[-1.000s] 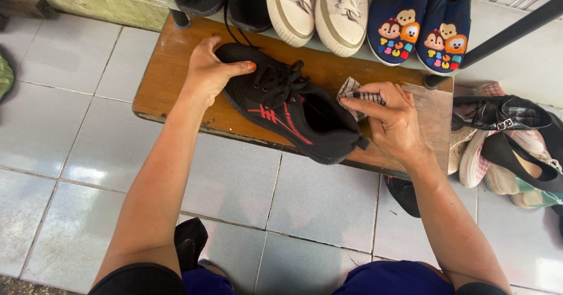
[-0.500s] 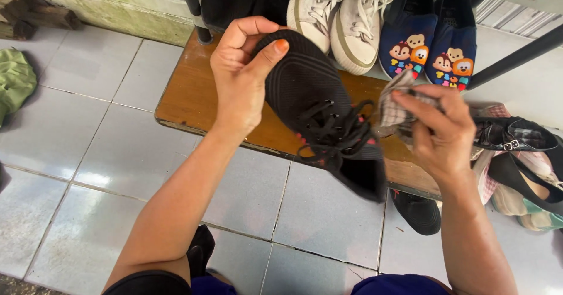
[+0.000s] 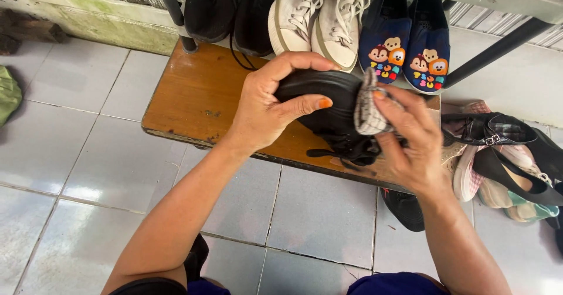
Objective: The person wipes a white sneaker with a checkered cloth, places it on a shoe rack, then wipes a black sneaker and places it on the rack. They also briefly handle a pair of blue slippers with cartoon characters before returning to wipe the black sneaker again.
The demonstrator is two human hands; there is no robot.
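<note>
Black shoe (image 3: 319, 104), smooth sole up, hangs above the wooden worktop (image 3: 196, 98), gripped by the left hand (image 3: 264, 110). At its 3 o'clock, the right hand (image 3: 410, 142) pinches a checked cloth (image 3: 366, 104), laces mostly hidden.

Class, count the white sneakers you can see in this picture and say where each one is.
2. Both white sneakers stand side by side on the rack above the wooden board: one on the left, one on the right. Others may be hidden.

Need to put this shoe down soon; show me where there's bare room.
The wooden board is bare left of the left hand, up to the rack leg. Crowded: heaped footwear right of the right hand.
</note>
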